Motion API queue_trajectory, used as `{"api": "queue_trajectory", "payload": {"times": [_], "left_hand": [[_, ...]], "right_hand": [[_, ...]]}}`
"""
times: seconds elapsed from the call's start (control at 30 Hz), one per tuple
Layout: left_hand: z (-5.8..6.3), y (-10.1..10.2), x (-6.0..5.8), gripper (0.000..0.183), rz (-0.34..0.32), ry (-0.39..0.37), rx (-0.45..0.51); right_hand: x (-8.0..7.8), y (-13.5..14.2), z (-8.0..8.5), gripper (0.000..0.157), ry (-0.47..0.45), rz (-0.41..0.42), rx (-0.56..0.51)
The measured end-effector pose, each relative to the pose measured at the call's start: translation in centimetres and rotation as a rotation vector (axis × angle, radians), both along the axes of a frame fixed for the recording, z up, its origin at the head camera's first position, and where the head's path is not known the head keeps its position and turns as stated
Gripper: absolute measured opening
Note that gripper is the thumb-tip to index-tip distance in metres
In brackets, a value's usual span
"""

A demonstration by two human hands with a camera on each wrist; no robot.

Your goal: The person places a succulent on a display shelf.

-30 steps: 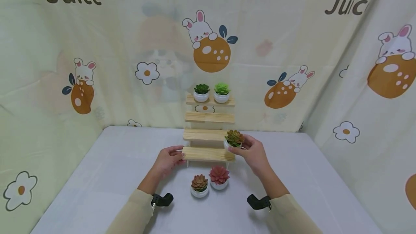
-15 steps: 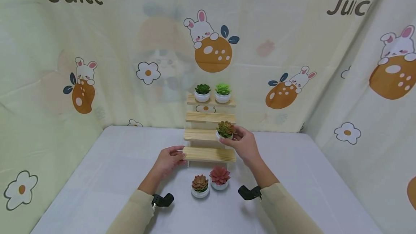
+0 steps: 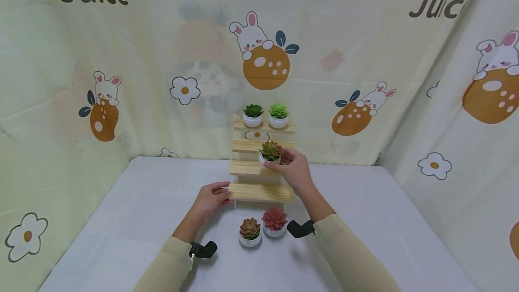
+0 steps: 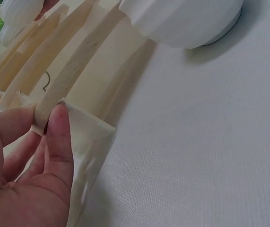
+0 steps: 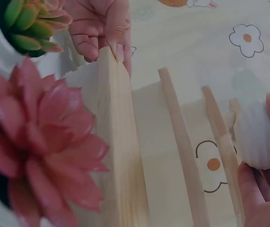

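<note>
Where fingers [image 5: 250,187] grip, the white pot [image 5: 258,137] looks ribbed.

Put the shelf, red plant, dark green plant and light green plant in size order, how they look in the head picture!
1. Shelf
2. Red plant, nearer the camera
3. Dark green plant and light green plant: too alike to rank

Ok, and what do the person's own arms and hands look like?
Both the left hand and right hand are bare, without gloves. The left sleeve and right sleeve are plain beige. At each cuff sits a small, angled black device, one left and one right; no cables show.
</note>
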State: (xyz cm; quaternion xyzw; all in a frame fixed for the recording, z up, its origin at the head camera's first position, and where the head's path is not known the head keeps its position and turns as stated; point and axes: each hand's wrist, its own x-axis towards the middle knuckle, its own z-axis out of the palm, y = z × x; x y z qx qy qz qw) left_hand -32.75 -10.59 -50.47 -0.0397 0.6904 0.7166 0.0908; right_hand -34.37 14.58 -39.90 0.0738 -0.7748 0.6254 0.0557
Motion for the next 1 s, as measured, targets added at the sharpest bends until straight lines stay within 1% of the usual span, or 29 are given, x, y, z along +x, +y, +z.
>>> {"api": "queue_trajectory", "payload": {"times": [0.23,0.37,0.47,0.57,0.77,1.0], "left_hand": [[-0.2,-0.1,0.0,0.039,0.002,-0.003,0.009],[-0.1,-0.1,-0.1,0.039,0.004,-0.010,0.013],[-0.1,-0.1,-0.1,0.039,0.004,-0.013,0.015],[0.0,0.0,0.0,0.039,0.004,-0.013,0.010],[-0.1,0.0,0.0,0.039,0.005,-0.008,0.001],[0.2,0.1,0.2,0.038,0.012,-0.007,-0.001]], "right_hand": [[-0.9,-1.1,0.7,0.062,0.012,-0.016,0.016],[-1.5,-1.5,0.9,0.062,0.042,-0.017,0.017],[-2.1,-1.6,1.0,0.058,0.063,-0.022,0.024],[-2.7,-1.7,1.0,0.055,0.080,-0.016,0.042],[-3.6,-2.1,1.4,0.052,0.104,0.025,0.074],[-4.9,-2.8,1.9,0.048,0.113,0.015,0.121]]}}
